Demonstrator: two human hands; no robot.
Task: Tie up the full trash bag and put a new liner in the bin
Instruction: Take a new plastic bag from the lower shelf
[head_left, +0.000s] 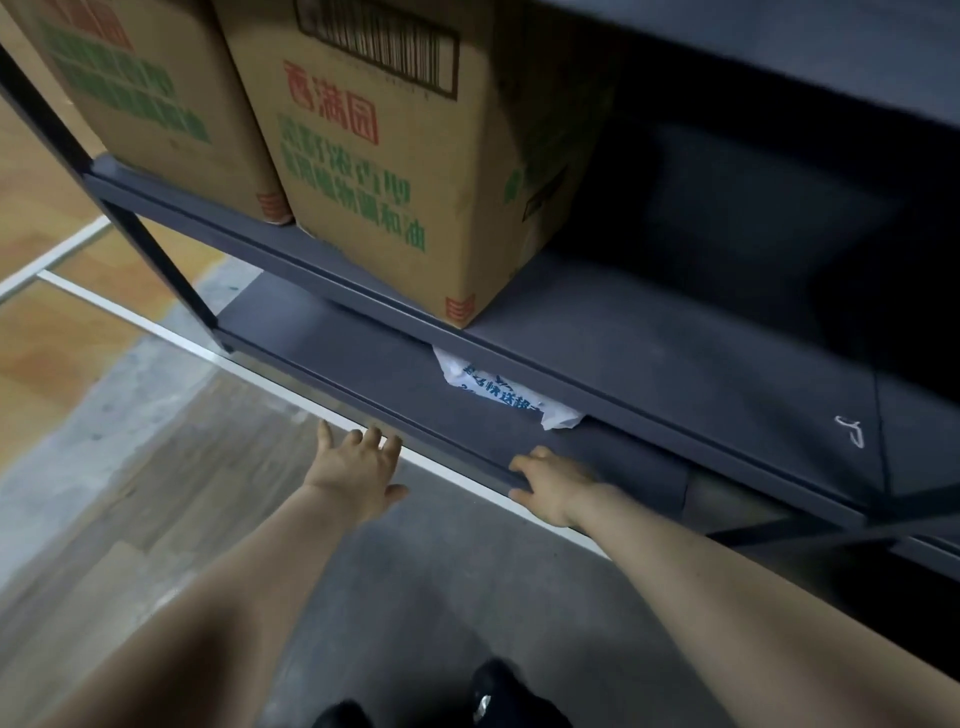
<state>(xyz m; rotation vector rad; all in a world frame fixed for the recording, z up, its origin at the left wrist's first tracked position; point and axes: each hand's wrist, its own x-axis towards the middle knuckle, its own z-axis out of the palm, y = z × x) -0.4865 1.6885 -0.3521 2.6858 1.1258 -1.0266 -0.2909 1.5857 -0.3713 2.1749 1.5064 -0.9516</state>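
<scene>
One crumpled white plastic bag with blue printed characters (506, 394) lies on the lowest dark grey metal shelf (363, 358), tucked back under the front edge of the middle shelf (649, 338) so that only part of it shows. Whether it is a single bag or a bundle of liners cannot be told. No bin or full trash bag is in view.

Two bare hands reach toward that lowest shelf. The right hand (553, 483) rests on the shelf's front lip, its fingers (522, 462) curled loosely over the edge, grasping nothing but the rim; it lies near the bag but apart from it. The left hand (358, 470) hovers just in front of the lip, over the floor, with its fingers (371, 436) spread and released, holding nothing.

On the middle shelf stand two brown cardboard cartons side by side, touching: the nearer carton (384, 171) with red and green characters and a barcode near its top, and a second carton (145, 88) to its left with green print. The rest of that shelf runs dark to the right.

Below, the grey concrete floor (415, 587) carries one white painted line (156, 327) along the rack's foot, and two dark shoes (493, 696) show at the bottom edge.
</scene>
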